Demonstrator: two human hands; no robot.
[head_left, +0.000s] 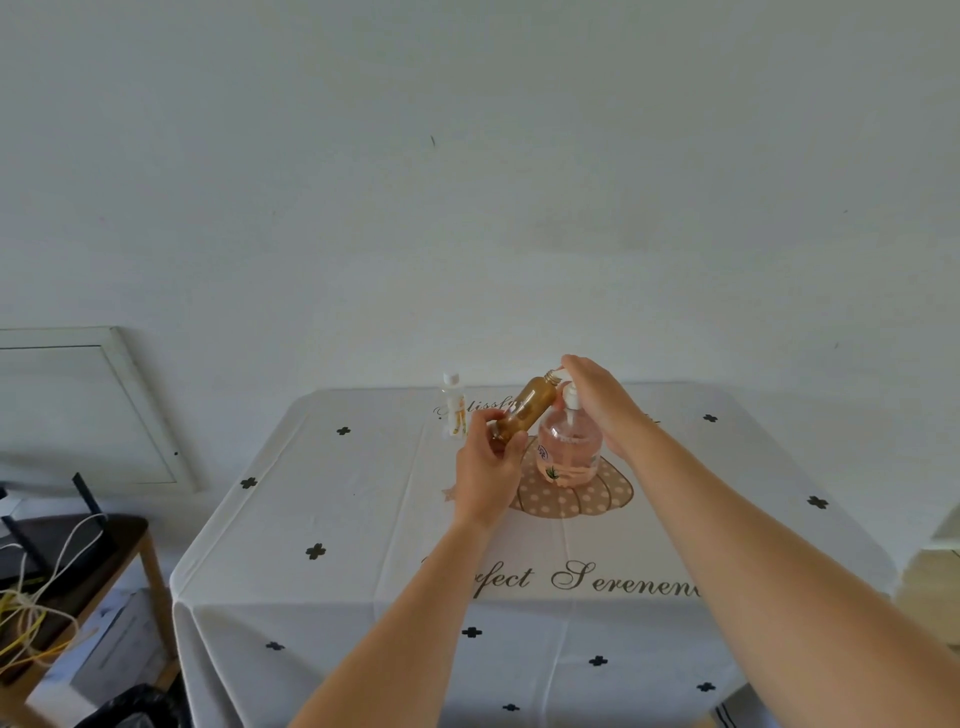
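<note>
Amber bottle — left hand grips | pink dispenser beside | small bottle behind

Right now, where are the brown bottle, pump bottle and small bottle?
brown bottle (527, 404): head view, on its tilted body, above the gripping fingers.
pump bottle (571, 453): head view, on its pink body.
small bottle (456, 413): head view, on its label, below the white cap.

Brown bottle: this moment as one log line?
left hand grips brown bottle, tilted | right hand at its neck | pump bottle upright
</note>
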